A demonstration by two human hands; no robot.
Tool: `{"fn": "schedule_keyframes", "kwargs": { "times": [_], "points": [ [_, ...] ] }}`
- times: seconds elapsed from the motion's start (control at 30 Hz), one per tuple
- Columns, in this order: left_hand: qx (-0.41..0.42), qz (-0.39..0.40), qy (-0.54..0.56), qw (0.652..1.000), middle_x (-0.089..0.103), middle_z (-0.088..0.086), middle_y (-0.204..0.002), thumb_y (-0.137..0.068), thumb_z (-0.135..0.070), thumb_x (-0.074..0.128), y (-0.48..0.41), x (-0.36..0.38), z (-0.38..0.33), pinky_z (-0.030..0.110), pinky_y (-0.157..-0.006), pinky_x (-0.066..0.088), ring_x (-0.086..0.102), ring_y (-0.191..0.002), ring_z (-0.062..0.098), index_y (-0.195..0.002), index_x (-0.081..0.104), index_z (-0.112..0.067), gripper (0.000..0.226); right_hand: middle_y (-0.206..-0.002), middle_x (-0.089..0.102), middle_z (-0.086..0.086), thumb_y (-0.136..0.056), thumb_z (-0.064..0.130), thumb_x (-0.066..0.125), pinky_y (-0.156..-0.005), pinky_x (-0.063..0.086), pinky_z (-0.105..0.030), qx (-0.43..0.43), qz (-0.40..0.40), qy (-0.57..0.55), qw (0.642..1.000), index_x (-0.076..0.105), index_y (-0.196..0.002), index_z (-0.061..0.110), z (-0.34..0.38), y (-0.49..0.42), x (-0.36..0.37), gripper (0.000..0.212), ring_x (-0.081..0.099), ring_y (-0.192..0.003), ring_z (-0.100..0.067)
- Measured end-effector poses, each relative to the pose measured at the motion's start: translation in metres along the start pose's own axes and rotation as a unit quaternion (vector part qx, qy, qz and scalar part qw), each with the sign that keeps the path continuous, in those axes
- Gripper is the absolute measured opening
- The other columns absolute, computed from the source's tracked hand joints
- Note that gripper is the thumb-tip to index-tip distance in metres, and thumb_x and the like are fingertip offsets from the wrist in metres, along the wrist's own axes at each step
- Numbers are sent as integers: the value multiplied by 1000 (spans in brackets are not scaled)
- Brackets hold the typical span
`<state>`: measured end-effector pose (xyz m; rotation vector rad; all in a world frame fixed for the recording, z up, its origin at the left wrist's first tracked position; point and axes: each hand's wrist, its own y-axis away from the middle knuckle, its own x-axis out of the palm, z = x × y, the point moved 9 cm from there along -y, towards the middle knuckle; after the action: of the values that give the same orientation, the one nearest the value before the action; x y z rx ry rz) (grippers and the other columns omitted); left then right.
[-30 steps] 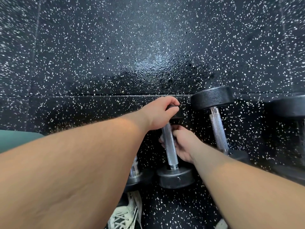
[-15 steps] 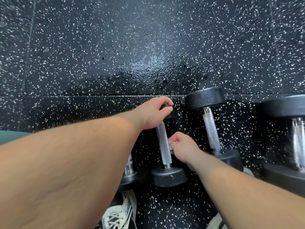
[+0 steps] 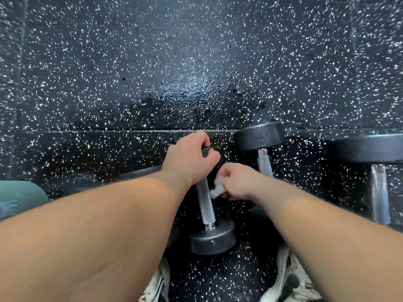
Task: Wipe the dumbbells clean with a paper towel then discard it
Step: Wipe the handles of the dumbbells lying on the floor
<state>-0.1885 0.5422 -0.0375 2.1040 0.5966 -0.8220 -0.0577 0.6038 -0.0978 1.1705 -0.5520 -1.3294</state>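
One dumbbell (image 3: 212, 240) stands up tall on the floor (image 3: 130, 83). The left hand (image 3: 187, 158) grips its top end. The right hand (image 3: 237, 182) pinches a crumpled paper towel (image 3: 217, 189) just right of the shiny bar (image 3: 206, 205), so it is the nearer one for wiping up and down.

Left grip (image 3: 190, 158) clasps the top of an upright dumbbell (image 3: 206, 209); right grip (image 3: 238, 182) pinches a crumpled paper towel (image 3: 217, 189) beside its handle.
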Motion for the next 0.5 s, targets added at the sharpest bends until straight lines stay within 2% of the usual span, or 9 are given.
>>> {"fn": "schedule_keyframes", "kwargs": {
  "times": [0.13,0.23,0.27,0.3,0.37,0.43,0.5],
  "points": [
    [-7,22,-92,995,61,-3,-96,-89,-34,47,5,-2,-18,42,-92,37,59,-93,27,-93,49,-24,11,-86,76,-1,-89,15,49,-79,62,-44,5,-82,-107,991,63,-90,28,-10,27,-39,19,75,-76,-19],
    [-4,45,-193,980,63,2,-111,-90,-36,46,14,-6,-33,45,-95,35,58,-106,28,-104,53,-22,21,-87,73,2,-97,17,50,-63,56,-17,-6,-141,-159,977,65,-93,24,-14,57,-67,16,70,-61,0],
    [2,45,-215,976,61,3,-117,-91,-39,45,17,-8,-39,46,-97,36,55,-111,28,-110,55,-21,28,-87,72,5,-97,22,53,-63,53,-17,-9,-156,-163,974,65,-97,25,-16,63,-73,12,69,-63,1],
    [16,42,-222,974,58,3,-123,-92,-42,45,20,-11,-48,46,-98,38,53,-116,28,-117,55,-21,35,-88,72,7,-96,27,56,-69,55,-21,-8,-171,-169,971,66,-98,27,-18,69,-78,10,71,-70,-4],
    [49,64,-165,983,55,2,-129,-94,-47,47,28,-14,-72,42,-98,42,52,-118,26,-126,55,-23,41,-89,74,7,-94,30,60,-81,59,-36,-7,-192,-208,959,66,-94,30,-15,83,-85,6,73,-80,-14],
    [50,145,-71,986,60,2,-127,-96,-52,47,37,-9,-92,34,-90,43,57,-111,24,-125,55,-23,41,-91,73,7,-91,27,62,-82,58,-38,-21,-232,-225,946,66,-89,31,-9,99,-98,5,72,-85,-18],
    [42,217,-35,975,63,4,-123,-97,-62,38,46,-6,-106,33,-88,43,58,-107,25,-126,55,-23,52,-91,71,10,-90,28,64,-81,57,-35,-44,-269,-235,933,66,-89,32,-2,118,-111,5,69,-85,-13]
  ]
}}
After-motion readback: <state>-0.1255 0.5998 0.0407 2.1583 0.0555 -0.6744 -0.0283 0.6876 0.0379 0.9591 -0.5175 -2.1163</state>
